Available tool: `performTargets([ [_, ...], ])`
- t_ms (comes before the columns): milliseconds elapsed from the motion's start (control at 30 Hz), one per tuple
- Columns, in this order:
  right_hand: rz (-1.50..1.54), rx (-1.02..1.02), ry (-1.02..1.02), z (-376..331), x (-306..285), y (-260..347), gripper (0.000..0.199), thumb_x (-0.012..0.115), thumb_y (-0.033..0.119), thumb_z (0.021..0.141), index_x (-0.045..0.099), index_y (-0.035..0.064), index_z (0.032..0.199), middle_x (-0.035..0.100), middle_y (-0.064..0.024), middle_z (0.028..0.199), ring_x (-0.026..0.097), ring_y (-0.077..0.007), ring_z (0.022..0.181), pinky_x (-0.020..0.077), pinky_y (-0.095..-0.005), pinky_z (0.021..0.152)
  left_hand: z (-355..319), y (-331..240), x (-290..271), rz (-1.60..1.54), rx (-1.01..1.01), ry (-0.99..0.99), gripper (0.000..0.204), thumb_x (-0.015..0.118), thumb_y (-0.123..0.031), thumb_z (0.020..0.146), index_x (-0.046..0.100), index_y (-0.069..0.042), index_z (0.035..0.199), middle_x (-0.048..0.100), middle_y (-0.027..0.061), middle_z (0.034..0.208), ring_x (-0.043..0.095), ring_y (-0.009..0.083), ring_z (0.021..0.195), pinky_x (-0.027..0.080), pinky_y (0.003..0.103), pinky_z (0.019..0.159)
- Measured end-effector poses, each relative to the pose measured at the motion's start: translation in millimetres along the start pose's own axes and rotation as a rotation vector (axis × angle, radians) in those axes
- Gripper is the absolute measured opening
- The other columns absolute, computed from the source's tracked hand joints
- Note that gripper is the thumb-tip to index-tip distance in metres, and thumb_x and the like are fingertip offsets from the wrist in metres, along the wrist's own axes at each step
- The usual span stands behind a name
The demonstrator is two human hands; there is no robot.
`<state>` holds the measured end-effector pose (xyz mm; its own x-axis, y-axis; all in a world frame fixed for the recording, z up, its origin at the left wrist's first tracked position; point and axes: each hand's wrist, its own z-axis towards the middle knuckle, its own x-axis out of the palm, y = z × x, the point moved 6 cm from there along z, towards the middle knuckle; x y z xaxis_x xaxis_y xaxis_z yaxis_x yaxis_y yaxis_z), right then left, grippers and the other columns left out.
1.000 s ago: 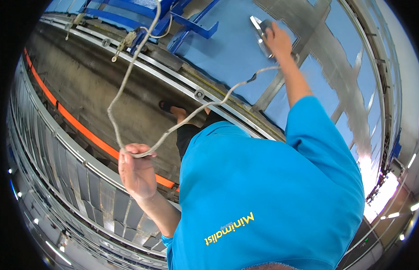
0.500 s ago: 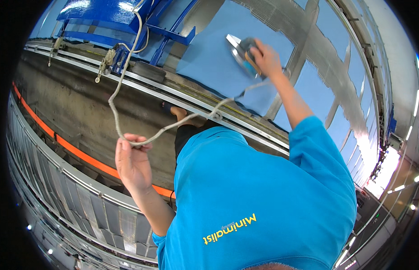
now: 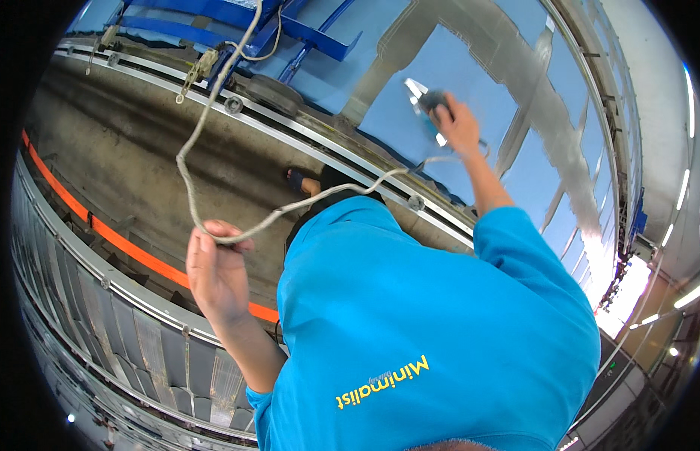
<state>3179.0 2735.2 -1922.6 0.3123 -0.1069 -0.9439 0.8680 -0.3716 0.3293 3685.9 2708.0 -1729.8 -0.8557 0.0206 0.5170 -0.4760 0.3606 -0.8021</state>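
Observation:
My right hand [image 3: 460,129] is closed round the dark handle of a hand iron [image 3: 427,104], slightly blurred, with a pale metal edge. It is over a light blue fabric panel [image 3: 395,109] on the long table. A beige braided cord [image 3: 282,212] runs from near the iron, sags across in front of me and rises to the blue frame. My left hand [image 3: 218,270] is closed on this cord at its low bend, out over the aisle and away from the table.
A blue metal carriage [image 3: 320,37] stands on the table at far left. A silver rail [image 3: 290,131] edges the table. Behind my left arm run an orange strip [image 3: 109,229] and a second long table [image 3: 132,323]. More blue panels [image 3: 508,143] lie to the right.
My right hand and the iron sit slightly farther right and lower in view. The carriage and table have shifted right in the picture. My left hand keeps its hold on the cord.

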Motion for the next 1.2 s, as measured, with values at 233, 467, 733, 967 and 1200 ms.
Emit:
performTargets([
  [233,0.26,-0.099,0.164,-33,6,92,0.043,0.068,0.028,0.09,0.064,0.0102,0.128,0.064,-0.018,0.093,0.063,-0.037,0.088,0.0505,-0.0435,0.075,41,-42,-34,-0.107,0.033,0.014,0.021,0.046,-0.022,0.105,0.056,-0.003,0.109,0.056,0.0078,0.096,0.05,0.0172,0.086,0.04,0.032,0.078],
  [467,0.179,-0.235,-0.083,151,18,165,0.042,0.067,0.029,0.089,0.063,0.011,0.127,0.066,-0.0224,0.095,0.064,-0.0409,0.092,0.0516,-0.0455,0.082,85,-72,-62,-0.063,0.015,-0.078,0.025,0.048,-0.022,0.104,0.056,0.001,0.107,0.059,0.0127,0.096,0.054,0.0188,0.083,0.044,0.035,0.077],
  [733,0.058,-0.078,-0.128,343,52,162,0.05,0.062,0.04,0.092,0.06,0.0143,0.135,0.068,-0.0241,0.108,0.064,-0.0423,0.102,0.0508,-0.0466,0.09,135,-123,-80,0.032,-0.025,-0.143,0.024,0.049,-0.024,0.104,0.058,-0.003,0.11,0.058,0.01,0.102,0.054,0.0188,0.087,0.042,0.036,0.078],
  [967,-0.032,-0.015,-0.078,271,64,218,0.041,0.058,0.04,0.094,0.063,0.0163,0.127,0.066,-0.018,0.095,0.064,-0.0386,0.088,0.0505,-0.0484,0.076,205,-154,-102,-0.101,0.04,-0.199,0.026,0.045,-0.024,0.105,0.058,-0.001,0.107,0.058,0.0101,0.098,0.053,0.0194,0.087,0.042,0.036,0.08],
  [1200,0.176,-0.298,0.101,127,78,318,0.041,0.07,0.025,0.088,0.065,0.0155,0.127,0.061,-0.0113,0.085,0.062,-0.0288,0.077,0.0503,-0.0397,0.065,274,-193,-117,-0.13,0.067,-0.182,0.024,0.047,-0.024,0.106,0.058,-0.004,0.109,0.056,0.0067,0.095,0.047,0.0175,0.084,0.039,0.033,0.078],
])
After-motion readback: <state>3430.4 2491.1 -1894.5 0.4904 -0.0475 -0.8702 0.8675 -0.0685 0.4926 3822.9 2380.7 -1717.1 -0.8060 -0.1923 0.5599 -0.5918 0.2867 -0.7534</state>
